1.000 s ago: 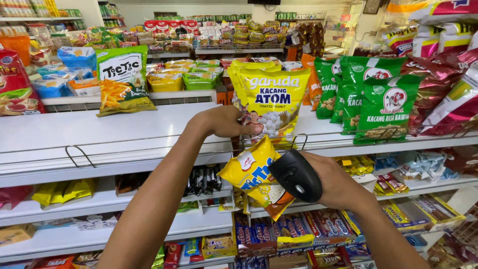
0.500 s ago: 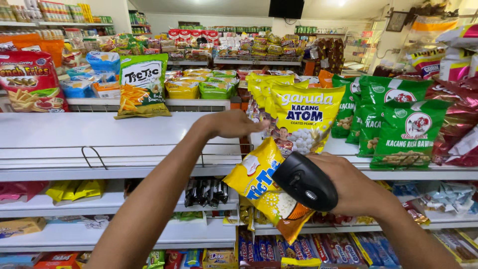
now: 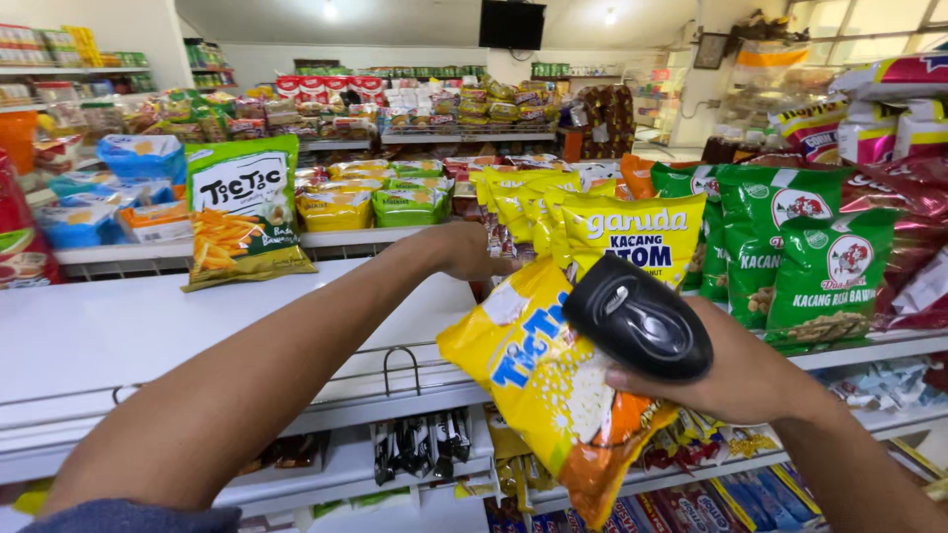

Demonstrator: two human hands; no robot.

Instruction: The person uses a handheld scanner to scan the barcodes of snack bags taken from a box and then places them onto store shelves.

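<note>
My left hand (image 3: 462,251) reaches over the white shelf (image 3: 148,326) to a row of upright yellow snack bags (image 3: 637,235). Its fingers curl against the left end of that row, and their tips are hidden behind the bag I hold. My right hand (image 3: 736,380) grips a black handheld scanner (image 3: 637,316) together with a yellow and orange snack bag (image 3: 548,390). That bag hangs tilted in front of the shelf edge, just below the yellow row.
Green snack bags (image 3: 820,271) stand right of the yellow row, with red packs (image 3: 913,252) beyond them. A lone green bag (image 3: 242,212) stands upright at the shelf's back left. Lower shelves (image 3: 415,449) hold small packets. More stocked shelves fill the background.
My right hand has lifted the scanner and the held bag up and nearer to the yellow row. The left hand stays at the row. The view has shifted closer.
</note>
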